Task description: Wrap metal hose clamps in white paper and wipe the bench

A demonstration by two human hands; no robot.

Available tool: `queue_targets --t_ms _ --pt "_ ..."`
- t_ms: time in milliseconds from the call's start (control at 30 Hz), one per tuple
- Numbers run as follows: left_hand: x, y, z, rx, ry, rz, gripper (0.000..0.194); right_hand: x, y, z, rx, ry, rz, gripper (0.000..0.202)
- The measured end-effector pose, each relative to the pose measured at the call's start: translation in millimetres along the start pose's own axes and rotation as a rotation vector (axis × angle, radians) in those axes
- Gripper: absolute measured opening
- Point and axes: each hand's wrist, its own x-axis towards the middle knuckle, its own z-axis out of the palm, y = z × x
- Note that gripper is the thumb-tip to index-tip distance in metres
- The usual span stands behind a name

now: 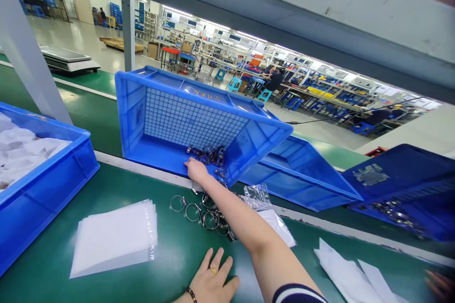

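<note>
My right hand reaches into a blue crate tipped on its side, its fingers bent beside a pile of dark metal hose clamps; what they hold, if anything, is too small to tell. My left hand lies flat on the green table, fingers spread and nothing in it, with a ring and a bracelet. Between the hands, round metal clamps lie loose on the table, partly behind my right forearm. A stack of white plastic bags lies to the left.
A blue crate of white wrapped items stands at the left. More blue crates stand at the right, one holding metal parts. White bags lie front right, near another person's hand. A grey beam crosses above.
</note>
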Motion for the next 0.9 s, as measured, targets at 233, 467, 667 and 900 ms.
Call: queue_targets --t_ms 233,467,667,900 --pt "-1.1 -0.4 4.1 -0.129 -0.115 -0.029 0.043 -7.2 -4.1 4.6 -0.031 -0.004 -0.042 0.033" --pt "-0.6 -3.2 -7.5 -0.308 -0.26 -0.045 0.06 -13.7 -8.9 3.1 -0.025 0.019 -0.053 0.03" --pt "0.5 -3.9 -8.1 -0.377 -0.291 -0.071 0.054 -16.9 -17.2 3.6 -0.043 0.044 -0.054 0.027" --pt "5.9 -6.3 -27.0 -0.467 -0.389 -0.092 0.07 -16.8 -23.8 6.7 -0.029 0.055 -0.024 0.025"
